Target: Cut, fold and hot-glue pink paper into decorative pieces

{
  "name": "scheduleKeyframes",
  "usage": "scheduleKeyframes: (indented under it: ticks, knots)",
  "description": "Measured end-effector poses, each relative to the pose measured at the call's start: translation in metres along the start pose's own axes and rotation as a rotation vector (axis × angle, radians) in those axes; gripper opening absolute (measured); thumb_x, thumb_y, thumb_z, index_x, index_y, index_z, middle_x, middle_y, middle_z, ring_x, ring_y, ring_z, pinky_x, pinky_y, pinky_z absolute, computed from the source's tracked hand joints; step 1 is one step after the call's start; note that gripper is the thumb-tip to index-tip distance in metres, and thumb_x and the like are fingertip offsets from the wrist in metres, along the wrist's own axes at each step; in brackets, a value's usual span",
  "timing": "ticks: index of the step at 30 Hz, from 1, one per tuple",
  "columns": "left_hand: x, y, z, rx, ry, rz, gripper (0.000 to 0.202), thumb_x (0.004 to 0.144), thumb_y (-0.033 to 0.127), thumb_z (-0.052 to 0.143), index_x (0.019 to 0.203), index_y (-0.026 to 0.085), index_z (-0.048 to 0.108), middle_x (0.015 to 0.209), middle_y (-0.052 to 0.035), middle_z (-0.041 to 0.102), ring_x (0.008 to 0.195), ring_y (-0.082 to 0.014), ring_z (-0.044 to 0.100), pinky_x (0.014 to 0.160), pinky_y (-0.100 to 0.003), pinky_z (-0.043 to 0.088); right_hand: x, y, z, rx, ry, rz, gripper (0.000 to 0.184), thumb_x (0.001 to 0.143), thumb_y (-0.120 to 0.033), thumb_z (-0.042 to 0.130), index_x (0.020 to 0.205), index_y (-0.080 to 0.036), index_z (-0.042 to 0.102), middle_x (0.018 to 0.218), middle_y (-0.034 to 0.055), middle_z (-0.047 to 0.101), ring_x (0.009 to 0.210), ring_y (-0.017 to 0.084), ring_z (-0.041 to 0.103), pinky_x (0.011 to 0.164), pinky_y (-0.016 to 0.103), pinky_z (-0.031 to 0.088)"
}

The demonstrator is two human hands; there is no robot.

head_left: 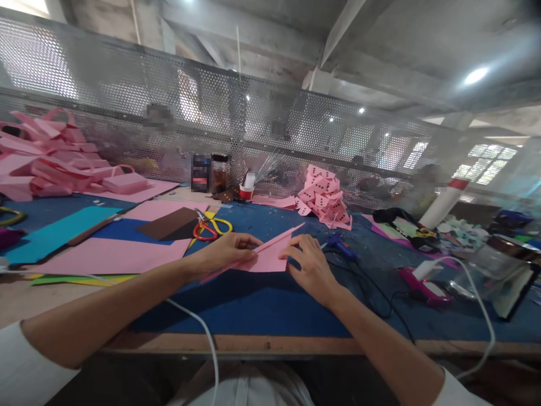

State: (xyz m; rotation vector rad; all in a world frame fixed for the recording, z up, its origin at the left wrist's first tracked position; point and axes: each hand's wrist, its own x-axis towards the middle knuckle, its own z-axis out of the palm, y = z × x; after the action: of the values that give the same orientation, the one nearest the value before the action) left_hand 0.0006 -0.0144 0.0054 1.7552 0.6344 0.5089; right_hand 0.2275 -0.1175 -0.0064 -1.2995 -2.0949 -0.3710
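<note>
A folded piece of pink paper [268, 256] is held above the blue table between my two hands. My left hand [230, 254] pinches its left side, thumb toward me and fingers curled behind. On the right, my right hand [308, 262] grips the other edge with bent fingers. A raised fold runs slantwise across the sheet, rising to a pointed tip at the upper right. Scissors [207, 225] with red and yellow handles lie just beyond my left hand. A blue glue gun [341, 247] rests right of my right hand.
Pink paper pieces [54, 158] are heaped at the far left; dotted pink cutouts [323, 194] are piled at the back. Coloured sheets [114, 256] lie left. A magenta power strip [425, 286] with cables and a clear container [502, 276] stand right. A mesh partition [270, 118] runs behind.
</note>
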Motion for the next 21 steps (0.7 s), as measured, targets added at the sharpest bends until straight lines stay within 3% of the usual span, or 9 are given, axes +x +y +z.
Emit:
scheduleKeyframes:
  ticks: [4, 9, 17, 21]
  knots:
    - [0.005, -0.012, -0.008, 0.203, 0.013, 0.058, 0.037, 0.077, 0.034, 0.066, 0.108, 0.015, 0.066, 0.078, -0.0013, 0.064, 0.070, -0.0137, 0.055, 0.060, -0.023, 0.036, 0.000, -0.005, 0.000, 0.027, -0.145, -0.087, 0.011, 0.087, -0.018, 0.063, 0.097, -0.022, 0.063, 0.103, 0.0049, 0.061, 0.103, 0.022, 0.051, 0.088, 0.037, 0.037]
    - [0.005, -0.016, -0.011, 0.371, -0.018, 0.030, 0.033, 0.079, 0.035, 0.061, 0.104, 0.015, 0.069, 0.087, -0.0046, 0.069, 0.079, -0.0182, 0.060, 0.065, -0.025, 0.040, -0.001, -0.011, 0.005, 0.149, -0.260, -0.155, 0.012, 0.089, -0.032, 0.064, 0.093, -0.020, 0.063, 0.096, 0.0043, 0.065, 0.097, 0.019, 0.054, 0.085, 0.033, 0.038]
    - [0.003, -0.017, -0.019, 0.364, -0.184, -0.041, 0.039, 0.075, 0.029, 0.061, 0.113, 0.020, 0.067, 0.091, -0.0022, 0.070, 0.081, -0.0179, 0.061, 0.065, -0.023, 0.043, -0.002, -0.011, 0.009, 0.232, -0.289, -0.189, 0.018, 0.093, -0.035, 0.058, 0.092, -0.018, 0.064, 0.092, 0.0048, 0.068, 0.093, 0.018, 0.058, 0.085, 0.030, 0.041]
    - [0.009, -0.020, -0.023, 0.390, -0.112, -0.024, 0.036, 0.074, 0.031, 0.061, 0.107, 0.018, 0.069, 0.088, -0.0022, 0.070, 0.079, -0.0178, 0.061, 0.067, -0.024, 0.044, -0.001, -0.009, 0.007, 0.227, -0.259, -0.124, 0.022, 0.093, -0.038, 0.058, 0.092, -0.018, 0.065, 0.092, 0.0051, 0.069, 0.090, 0.017, 0.059, 0.082, 0.029, 0.042]
